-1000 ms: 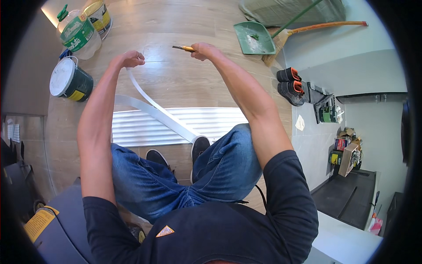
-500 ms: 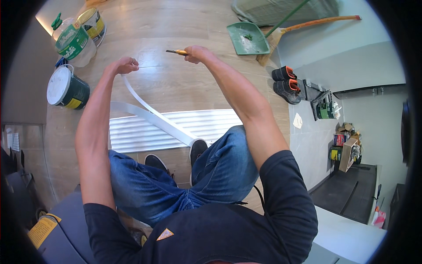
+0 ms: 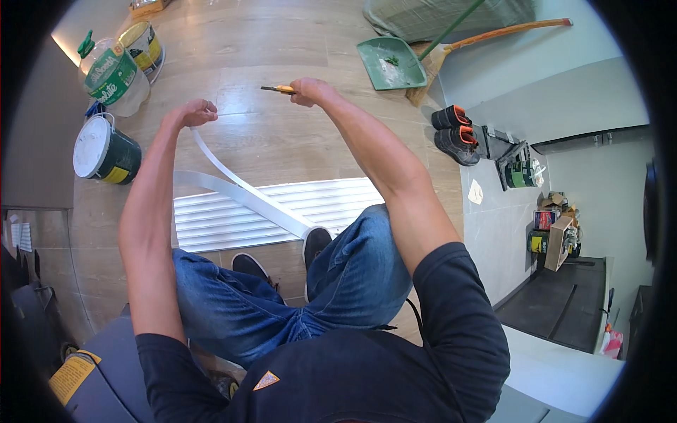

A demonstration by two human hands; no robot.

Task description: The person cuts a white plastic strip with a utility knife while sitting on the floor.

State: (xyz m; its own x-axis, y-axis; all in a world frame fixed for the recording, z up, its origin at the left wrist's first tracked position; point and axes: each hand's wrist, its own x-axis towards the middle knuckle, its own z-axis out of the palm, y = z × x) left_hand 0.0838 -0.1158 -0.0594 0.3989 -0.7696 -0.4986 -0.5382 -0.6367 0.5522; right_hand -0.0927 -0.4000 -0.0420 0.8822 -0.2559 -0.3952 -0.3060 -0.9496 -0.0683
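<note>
My left hand (image 3: 194, 113) is closed on the upper end of a narrow white strip (image 3: 215, 161). The strip curves down from it toward a wider white band (image 3: 243, 196), and the two come together near my shoe (image 3: 317, 243). In my right hand (image 3: 310, 92) is a yellow utility knife (image 3: 283, 89), its dark blade pointing left toward the left hand, with a gap between. Beneath the bands, a ribbed white panel (image 3: 331, 195) lies on the floor in front of my feet. The fingers of my left hand partly hide its grip on the strip.
At the left stand a lidded bucket (image 3: 121, 156), a large plastic bottle (image 3: 116, 77) and a yellow-and-black bucket (image 3: 144, 46). A green dustpan (image 3: 388, 67) and a broom (image 3: 508, 32) are at the far right, with dark shoes (image 3: 455, 137) nearer. Shelf-like dark surface (image 3: 560, 303) lies right.
The view has shifted slightly. My left hand has moved a little left with the strip, and my right hand still holds the knife in much the same pose.
</note>
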